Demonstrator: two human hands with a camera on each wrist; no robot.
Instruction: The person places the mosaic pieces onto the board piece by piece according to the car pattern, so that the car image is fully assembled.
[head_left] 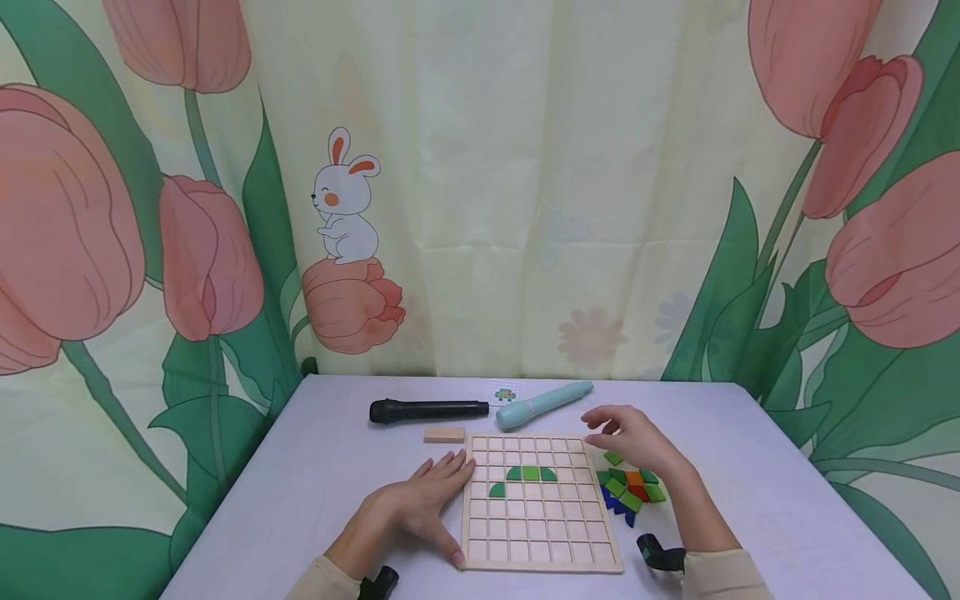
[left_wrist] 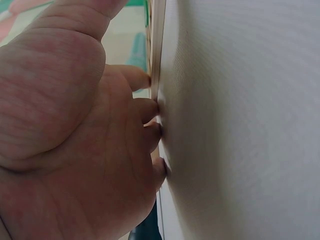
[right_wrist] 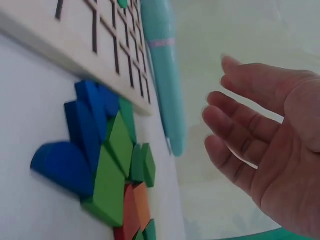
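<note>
A wooden grid board [head_left: 540, 571] lies on the table, with a light green square [head_left: 531, 473] between two dark green quarter-round pieces [head_left: 513, 474] and another quarter-round [head_left: 497, 490] one row lower. My left hand [head_left: 423, 504] is spread along the board's left edge, its fingertips [left_wrist: 152, 135] and thumb right at the frame. My right hand [head_left: 633, 437] hovers past the board's far right corner, fingers loosely bent and nothing between them in the right wrist view. Below it sits a loose pile of blue, green, red and orange blocks [right_wrist: 112, 182].
Behind the board lie a black microphone-shaped stick [head_left: 431, 411], a light blue one [head_left: 543, 406] and a small wooden block [head_left: 444, 435]. A small card [head_left: 505, 392] with a coloured pattern lies at the back edge. A printed curtain [head_left: 487, 208] hangs behind the table.
</note>
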